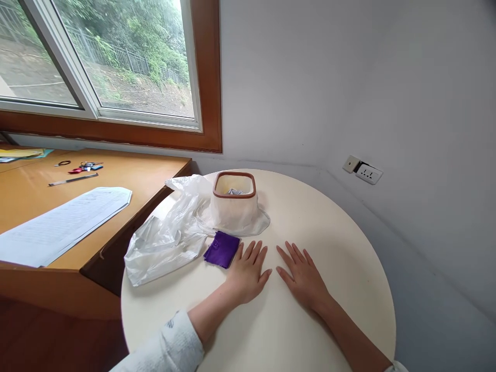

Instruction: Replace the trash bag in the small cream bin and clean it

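My left hand point(247, 274) lies flat on the round cream table point(349, 258), fingers spread, holding nothing. Right beside its fingertips is a folded purple cloth point(222, 249); whether they touch I cannot tell. My right hand point(304, 276) rests palm down a little to the right, its fingers apart and nothing in them. Beyond both hands stands a small bin point(234, 211) with a brown rim, wrapped in a thin whitish bag. Something greyish shows inside it, too small to name. A crumpled white plastic bag point(166, 243) spreads over the table's left side.
A wooden desk point(155, 175) adjoins the table on the left. On it lie a stack of papers point(70, 222), a pen point(73, 180), keys point(88, 166) and a dark ring-shaped band point(62, 163). A wall socket point(369, 174) is at the right, and a window point(127, 57) at the upper left.
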The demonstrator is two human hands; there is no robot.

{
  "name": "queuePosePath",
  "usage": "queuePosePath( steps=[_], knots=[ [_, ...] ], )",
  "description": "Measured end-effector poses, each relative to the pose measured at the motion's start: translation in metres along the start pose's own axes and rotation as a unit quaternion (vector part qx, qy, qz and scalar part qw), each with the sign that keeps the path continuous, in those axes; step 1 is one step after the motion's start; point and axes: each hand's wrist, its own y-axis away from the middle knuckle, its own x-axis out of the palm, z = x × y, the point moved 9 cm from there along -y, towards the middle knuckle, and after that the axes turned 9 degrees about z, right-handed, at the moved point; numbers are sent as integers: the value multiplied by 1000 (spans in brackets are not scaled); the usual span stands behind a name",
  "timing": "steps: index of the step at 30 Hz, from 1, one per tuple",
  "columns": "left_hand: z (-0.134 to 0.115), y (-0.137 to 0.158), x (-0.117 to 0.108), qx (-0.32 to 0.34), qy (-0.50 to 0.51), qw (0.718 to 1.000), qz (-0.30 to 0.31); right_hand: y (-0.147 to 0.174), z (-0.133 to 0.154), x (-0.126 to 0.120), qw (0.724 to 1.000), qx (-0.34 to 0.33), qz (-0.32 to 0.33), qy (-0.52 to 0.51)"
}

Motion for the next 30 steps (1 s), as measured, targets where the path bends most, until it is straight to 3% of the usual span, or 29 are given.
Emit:
queuePosePath(
  steps=[30],
  knots=[
    [-3,10,-6,5,-17,1000,-15,1,1,0,1000,-5,-8,-1]
  ],
)
